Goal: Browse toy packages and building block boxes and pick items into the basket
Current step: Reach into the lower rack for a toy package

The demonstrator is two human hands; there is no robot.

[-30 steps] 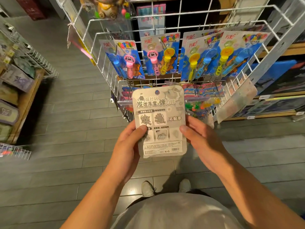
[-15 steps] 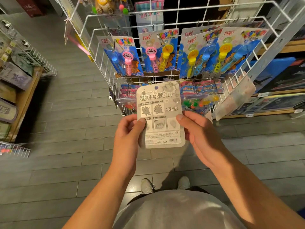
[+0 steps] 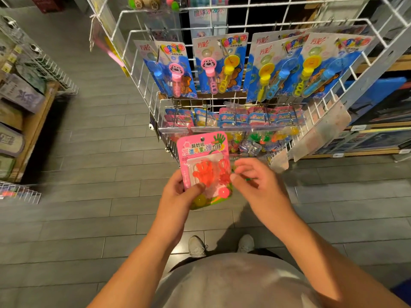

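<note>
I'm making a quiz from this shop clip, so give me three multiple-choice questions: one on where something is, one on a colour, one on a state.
1. Where do the bubble wands hang?
A. top row of the wire rack
B. on the floor
C. in a basket

2. What colour is the card of the held toy pack?
A. blue
B. pink
C. white

3. How is the pack held?
A. flat on both palms
B. lying loose on the rack
C. gripped by the left hand

Answers: 1 A, they hang above the smaller packs. 2 B, pink around the orange toys. 3 C, the left thumb presses its front; the right hand is at its edge.
</note>
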